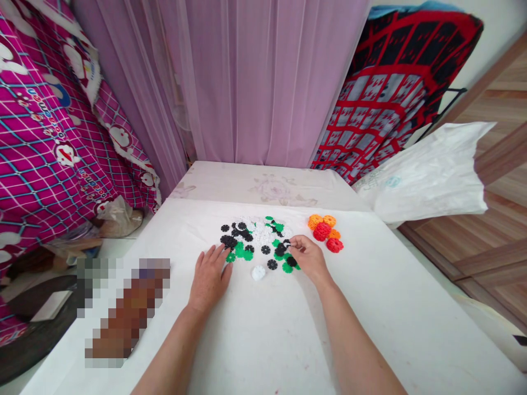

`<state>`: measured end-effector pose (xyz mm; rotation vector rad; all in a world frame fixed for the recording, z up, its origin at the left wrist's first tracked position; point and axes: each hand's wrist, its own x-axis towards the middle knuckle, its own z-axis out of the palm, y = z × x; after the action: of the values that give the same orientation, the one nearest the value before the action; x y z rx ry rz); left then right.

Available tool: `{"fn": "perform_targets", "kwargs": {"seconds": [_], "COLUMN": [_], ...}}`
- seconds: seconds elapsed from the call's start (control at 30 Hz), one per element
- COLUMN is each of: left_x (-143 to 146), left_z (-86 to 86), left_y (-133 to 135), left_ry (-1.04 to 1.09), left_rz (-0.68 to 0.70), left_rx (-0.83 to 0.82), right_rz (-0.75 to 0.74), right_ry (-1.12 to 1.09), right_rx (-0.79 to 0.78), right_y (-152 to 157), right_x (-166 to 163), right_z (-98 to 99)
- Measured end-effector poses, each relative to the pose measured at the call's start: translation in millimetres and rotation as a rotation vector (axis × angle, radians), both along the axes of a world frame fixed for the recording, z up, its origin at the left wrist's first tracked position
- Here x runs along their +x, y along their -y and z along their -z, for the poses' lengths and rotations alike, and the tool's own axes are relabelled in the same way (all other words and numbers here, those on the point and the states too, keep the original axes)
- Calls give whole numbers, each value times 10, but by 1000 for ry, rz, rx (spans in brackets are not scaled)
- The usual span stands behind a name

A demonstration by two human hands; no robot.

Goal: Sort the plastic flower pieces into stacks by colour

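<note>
A heap of small plastic snowflake discs (257, 236), black, white and green, lies in the middle of the white table (267, 340). My left hand (209, 277) rests flat at the heap's left edge, fingers stretched out and touching black and green discs. My right hand (308, 258) is at the heap's right edge, its fingers curled in a pinch over black discs (281, 249). What the pinch holds is too small to make out. A white assembled ball (258, 272) lies between the hands. Several orange and red assembled balls (324, 230) sit just right of the heap.
A white plastic bag (428, 175) lies at the table's right edge. Pink curtains (255, 82) hang behind the table. A patterned pink blanket (45, 142) is at the left, a red and black one (395, 88) at the back right. A blurred patch (123, 310) covers the table's left part.
</note>
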<state>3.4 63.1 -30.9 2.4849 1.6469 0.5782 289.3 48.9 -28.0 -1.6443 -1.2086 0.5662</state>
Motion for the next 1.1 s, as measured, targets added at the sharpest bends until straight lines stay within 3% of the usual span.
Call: {"fn": "perform_targets", "kwargs": {"seconds": [0.13,0.33,0.6,0.8,0.93,1.1], "left_x": [-6,-6,-4,4,9,15], "left_z": [20,36,21,-9,-27,-36], "left_y": [-3,-5,-4,3,7,12], "left_ry": [13,26,15,14,3,-10], "left_rz": [1,0,2,-2,2,-5], "left_rx": [12,23,15,5,-11,-15], "right_rz": [-123,-1,-175,-137,-119,-293], "right_ry": [136,339,718,588,452,393], "right_rx": [-44,-192,-333,-350,-314,-266], "right_y": [88,124,175,144,159,246], "right_x": [12,157,-176,-229,-240,-430], "right_z": [-138,-251,-348,-289,-372,-602]}}
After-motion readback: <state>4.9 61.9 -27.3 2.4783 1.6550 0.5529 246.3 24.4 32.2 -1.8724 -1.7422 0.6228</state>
